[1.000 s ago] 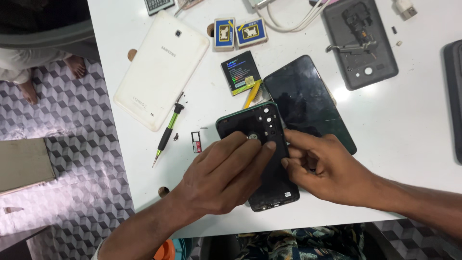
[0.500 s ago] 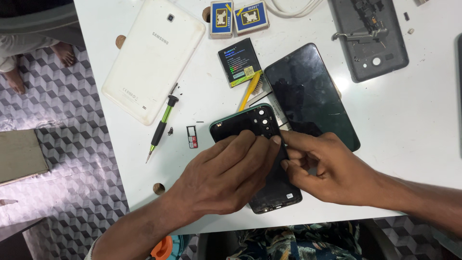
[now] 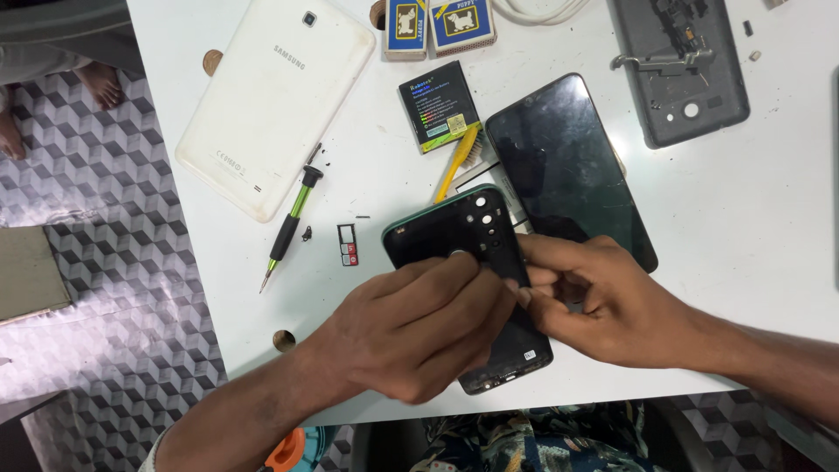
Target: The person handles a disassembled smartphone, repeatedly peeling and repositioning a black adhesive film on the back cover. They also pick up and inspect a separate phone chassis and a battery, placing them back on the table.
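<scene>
Black plastic w/ a thin green edge: that's the phone (image 3: pixel 472 262) we see lying back-up at centre frame, on the white table (image 3: pixel 769 218). Its upper end shows a row of small round camera openings and one pale round spot near the middle; the lower end, toward the bottom of the frame, shows ports along the edge. Mid-section is hidden under our hands.

Left hand (image 3: pixel 411 336) lies flat across the phone's middle, fingers together and pressing down on the back, not wrapped round it. Right hand (image 3: pixel 603 301) sits at the phone's right edge, fingertips pinched together against that edge; whether something small is held btwn them we can't tell.

Just right of the phone, partly under it, lies a dark glass screen panel (image 3: pixel 568 166), face up. A yellow-handled brush (image 3: pixel 461 157) pokes out btwn the two.

Containers: a small black SIM tray (image 3: pixel 348 245) left of the phone, w/ a red card in its lower slot, upper slot open. Upper right, a grey back cover (image 3: pixel 682 79) lies inside-up w/ a metal tool resting in it.

Also around: white tablet (image 3: pixel 275 96) upper left, green-black screwdriver (image 3: pixel 290 227) below it, a black battery (image 3: pixel 439 105) and two small boxes (image 3: pixel 437 22) at top centre.
</scene>
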